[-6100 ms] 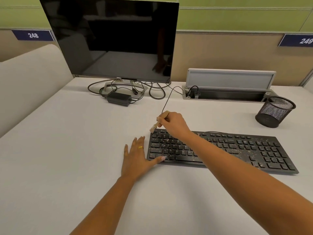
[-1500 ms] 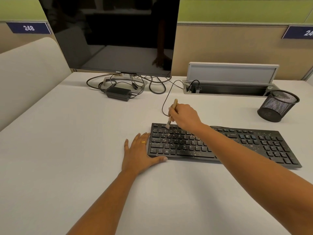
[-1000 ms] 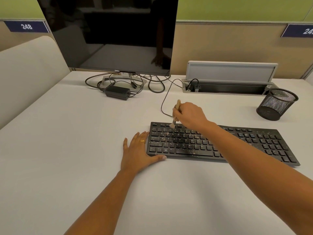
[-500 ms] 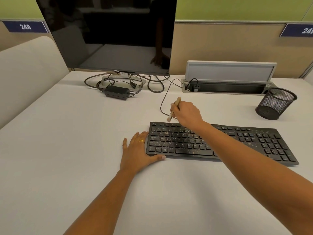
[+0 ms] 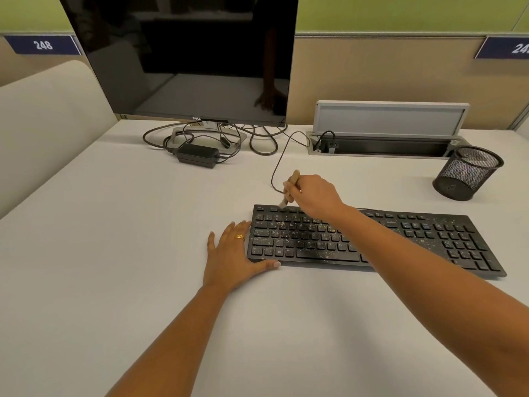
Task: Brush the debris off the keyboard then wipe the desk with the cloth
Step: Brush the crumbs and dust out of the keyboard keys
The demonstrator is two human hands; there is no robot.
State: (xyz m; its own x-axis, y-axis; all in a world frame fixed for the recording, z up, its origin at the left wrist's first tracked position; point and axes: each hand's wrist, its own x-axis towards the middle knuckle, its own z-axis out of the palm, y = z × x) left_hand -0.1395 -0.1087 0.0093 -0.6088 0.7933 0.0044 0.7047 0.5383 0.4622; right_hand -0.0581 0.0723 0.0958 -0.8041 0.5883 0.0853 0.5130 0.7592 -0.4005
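Brush (image 5: 290, 188) at the speckled keyboard (image 5: 300, 242)'s top row
Right grip (image 5: 315, 196) pinches the brush, bristles on the keys; left grip (image 5: 232, 259) lies released on the desk (image 5: 114, 253), touching the keyboard's left corner.

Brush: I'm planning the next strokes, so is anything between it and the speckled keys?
Nothing visible does. The right hand holds the brush with its bristles at the keyboard's top-left row. The left hand lies flat against the keyboard's left end, off the keys.

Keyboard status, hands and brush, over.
Right hand grips brush, bristles at keyboard top row. Left hand flat, bracing its left edge. Debris on keys; no cloth visible.
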